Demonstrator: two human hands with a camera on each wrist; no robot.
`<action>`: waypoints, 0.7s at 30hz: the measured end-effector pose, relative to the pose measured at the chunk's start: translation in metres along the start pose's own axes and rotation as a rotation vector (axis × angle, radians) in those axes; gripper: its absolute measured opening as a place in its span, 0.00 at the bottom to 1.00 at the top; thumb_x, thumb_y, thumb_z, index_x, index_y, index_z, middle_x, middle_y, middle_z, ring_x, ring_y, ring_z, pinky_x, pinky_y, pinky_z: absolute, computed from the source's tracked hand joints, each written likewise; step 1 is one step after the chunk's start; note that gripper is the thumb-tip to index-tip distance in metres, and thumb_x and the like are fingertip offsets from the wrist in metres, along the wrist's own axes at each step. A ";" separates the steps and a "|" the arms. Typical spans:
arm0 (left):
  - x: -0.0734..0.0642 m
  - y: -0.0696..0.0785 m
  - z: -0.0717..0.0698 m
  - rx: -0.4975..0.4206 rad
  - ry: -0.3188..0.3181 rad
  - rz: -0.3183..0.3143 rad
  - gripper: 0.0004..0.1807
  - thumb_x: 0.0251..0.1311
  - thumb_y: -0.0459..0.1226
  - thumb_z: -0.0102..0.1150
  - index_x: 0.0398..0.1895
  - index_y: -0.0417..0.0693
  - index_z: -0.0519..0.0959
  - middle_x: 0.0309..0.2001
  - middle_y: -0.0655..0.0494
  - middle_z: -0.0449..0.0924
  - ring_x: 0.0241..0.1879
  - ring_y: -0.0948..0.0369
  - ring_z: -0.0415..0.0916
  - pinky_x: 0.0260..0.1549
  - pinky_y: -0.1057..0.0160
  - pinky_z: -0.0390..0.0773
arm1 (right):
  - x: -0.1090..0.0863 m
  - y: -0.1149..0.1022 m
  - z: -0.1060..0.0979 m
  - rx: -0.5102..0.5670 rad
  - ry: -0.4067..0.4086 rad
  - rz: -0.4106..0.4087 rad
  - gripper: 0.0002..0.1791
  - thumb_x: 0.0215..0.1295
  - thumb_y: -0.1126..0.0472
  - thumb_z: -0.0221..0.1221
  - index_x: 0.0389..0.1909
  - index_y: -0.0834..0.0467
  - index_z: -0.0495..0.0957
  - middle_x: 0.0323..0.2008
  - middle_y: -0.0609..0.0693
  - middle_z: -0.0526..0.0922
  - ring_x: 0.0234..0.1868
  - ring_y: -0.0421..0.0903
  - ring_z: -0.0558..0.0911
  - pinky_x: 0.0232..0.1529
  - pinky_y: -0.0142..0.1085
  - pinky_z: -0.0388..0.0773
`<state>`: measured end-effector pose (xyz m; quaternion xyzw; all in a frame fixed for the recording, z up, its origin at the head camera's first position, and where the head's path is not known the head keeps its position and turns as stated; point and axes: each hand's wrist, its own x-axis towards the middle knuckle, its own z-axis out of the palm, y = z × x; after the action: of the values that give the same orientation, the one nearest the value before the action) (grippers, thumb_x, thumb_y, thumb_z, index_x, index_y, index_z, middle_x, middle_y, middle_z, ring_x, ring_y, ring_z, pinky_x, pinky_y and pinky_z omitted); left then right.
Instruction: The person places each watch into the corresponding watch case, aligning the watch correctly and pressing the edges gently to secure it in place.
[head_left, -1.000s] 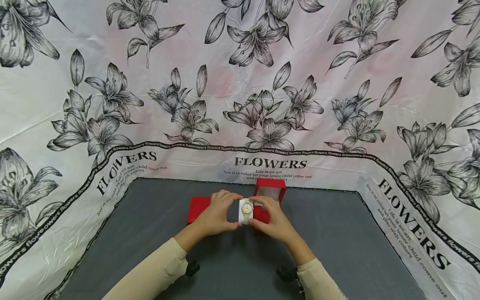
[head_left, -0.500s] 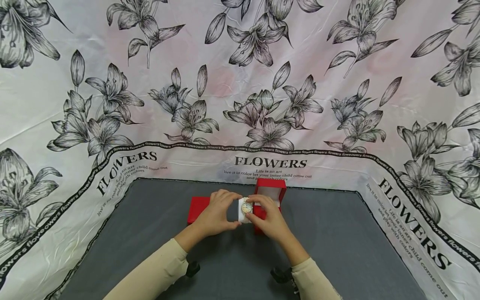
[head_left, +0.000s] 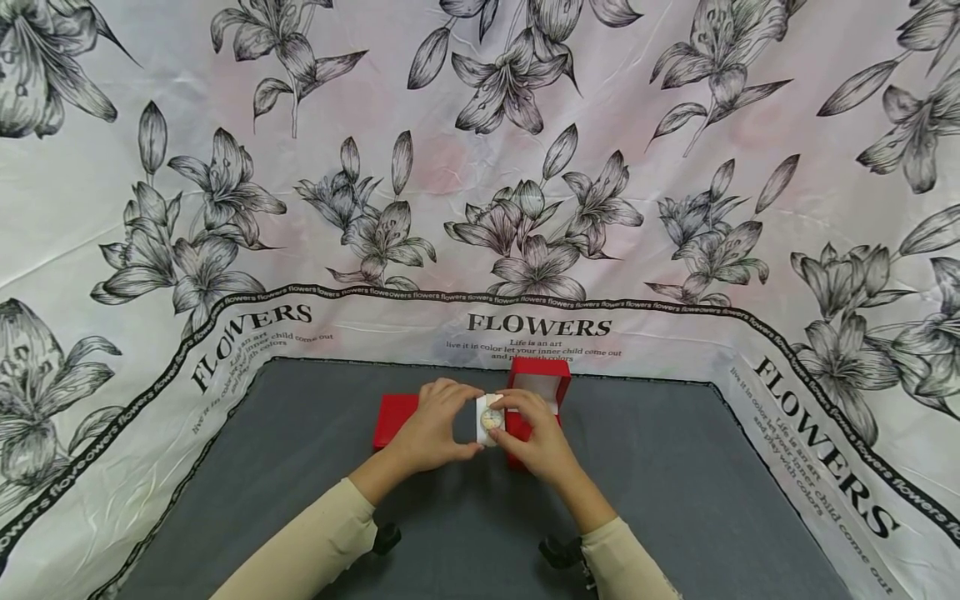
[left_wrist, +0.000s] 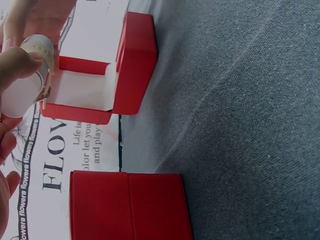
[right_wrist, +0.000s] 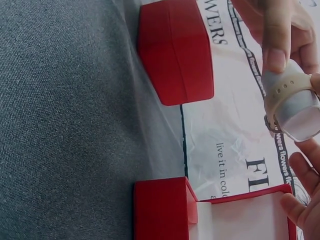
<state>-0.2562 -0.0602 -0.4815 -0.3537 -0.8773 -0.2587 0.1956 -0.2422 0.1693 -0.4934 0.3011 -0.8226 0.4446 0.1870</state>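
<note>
A wristwatch (head_left: 491,419) with a pale cream strap is wrapped round a white watch cushion (left_wrist: 20,97). Both are held up above the table, in front of the open red box (head_left: 542,382). My left hand (head_left: 433,427) grips the cushion's left end between thumb and fingers. From the other side my right hand (head_left: 542,435) pinches the watch, its thumb and fingertips at the dial's edges and partly covering it. Holes in the strap (right_wrist: 287,92) show in the right wrist view.
A second red box (head_left: 393,417), closed, stands on the grey cloth (head_left: 675,483) left of the open one, partly behind my left hand. A white flower-printed sheet (head_left: 540,208) rises behind the table.
My right hand has shifted left, from the cushion's right end onto the watch, and its thumb and fingers now partly cover the dial. The left hand has hardly moved.
</note>
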 end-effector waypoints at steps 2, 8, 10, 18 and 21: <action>-0.001 0.000 0.000 -0.014 -0.002 0.002 0.40 0.47 0.49 0.80 0.65 0.50 0.75 0.61 0.58 0.79 0.60 0.59 0.66 0.60 0.45 0.64 | 0.000 -0.001 0.001 -0.001 0.007 -0.002 0.19 0.61 0.59 0.72 0.52 0.45 0.81 0.60 0.45 0.80 0.63 0.48 0.74 0.62 0.58 0.71; -0.001 0.000 0.000 -0.021 -0.002 0.010 0.40 0.47 0.49 0.80 0.65 0.51 0.75 0.61 0.58 0.78 0.60 0.59 0.66 0.61 0.46 0.65 | 0.000 0.000 0.001 0.000 0.016 -0.014 0.20 0.61 0.59 0.72 0.54 0.46 0.81 0.59 0.45 0.81 0.61 0.48 0.75 0.61 0.57 0.72; 0.000 0.000 0.000 -0.017 -0.007 0.004 0.40 0.47 0.49 0.80 0.65 0.51 0.75 0.62 0.58 0.78 0.61 0.59 0.66 0.61 0.46 0.65 | -0.001 0.001 0.000 -0.004 0.007 -0.009 0.21 0.61 0.59 0.72 0.54 0.46 0.81 0.60 0.45 0.81 0.62 0.47 0.74 0.62 0.56 0.72; 0.000 0.002 -0.002 -0.008 -0.045 -0.042 0.41 0.47 0.49 0.80 0.66 0.51 0.75 0.62 0.58 0.78 0.61 0.60 0.65 0.63 0.47 0.65 | -0.003 0.007 -0.009 -0.015 -0.097 0.034 0.37 0.58 0.55 0.75 0.69 0.43 0.72 0.66 0.43 0.75 0.64 0.50 0.72 0.60 0.59 0.75; 0.001 0.002 -0.003 -0.008 -0.051 -0.052 0.41 0.47 0.50 0.79 0.66 0.51 0.74 0.62 0.58 0.78 0.61 0.60 0.65 0.64 0.47 0.64 | -0.003 0.010 -0.013 -0.004 -0.139 0.039 0.42 0.58 0.55 0.75 0.73 0.43 0.68 0.69 0.44 0.72 0.66 0.51 0.71 0.61 0.59 0.75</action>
<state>-0.2553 -0.0603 -0.4781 -0.3383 -0.8898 -0.2582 0.1650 -0.2462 0.1855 -0.4948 0.3146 -0.8403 0.4246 0.1211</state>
